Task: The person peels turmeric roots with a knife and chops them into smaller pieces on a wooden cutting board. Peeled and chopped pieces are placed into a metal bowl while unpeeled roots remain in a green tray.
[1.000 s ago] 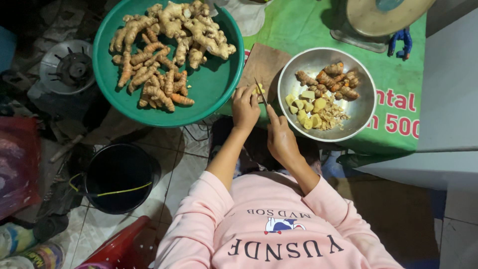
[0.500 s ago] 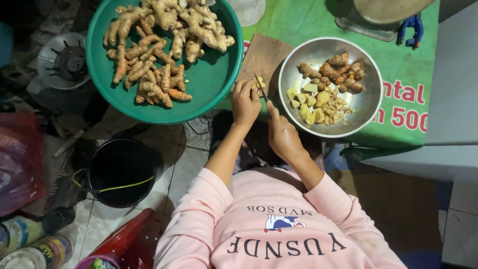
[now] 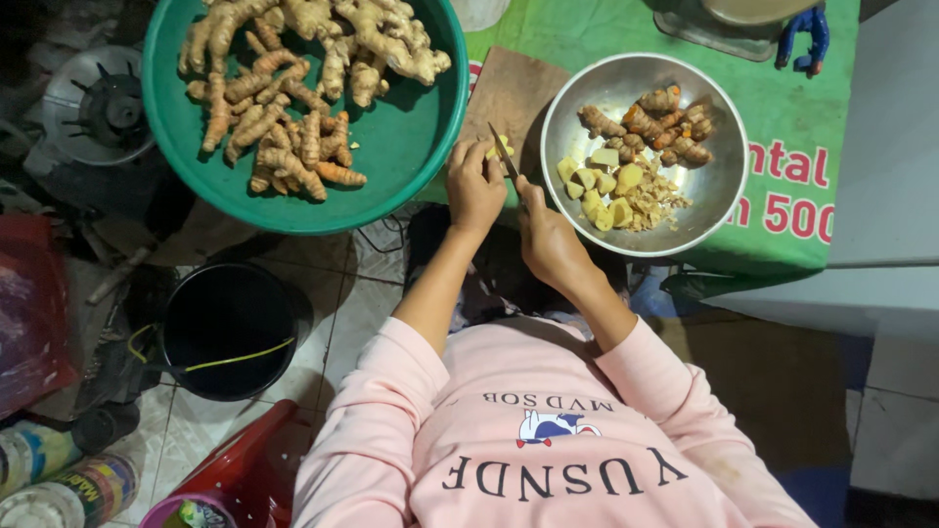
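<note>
Nearest the bottom of the frame is the person's pink sweatshirt (image 3: 548, 440), both forearms reaching up toward mid-frame. The left hand (image 3: 474, 186) is curled around a small pale piece of root (image 3: 501, 149), pinching it between thumb and fingertips. The right hand (image 3: 548, 235) is clenched on the handle of a small knife (image 3: 503, 153), its blade angled up against that piece. I judge this to be the peeling or trimming step; the next stroke calls for a short, shallow pull with the thumb kept off the edge.

Just beyond the hands lies a wooden cutting board (image 3: 509, 93) on the green tablecloth (image 3: 782, 166). To its right, the steel bowl (image 3: 719, 186) holds cut yellow chunks and some unpeeled turmeric. At upper left, the green basin (image 3: 411, 147) holds whole ginger and turmeric roots. At lower left a black bucket (image 3: 230, 328) stands on the floor.

Compared with a second ago, the view has shifted: basin and bowl sit higher in frame, the hands keeping their grip.
</note>
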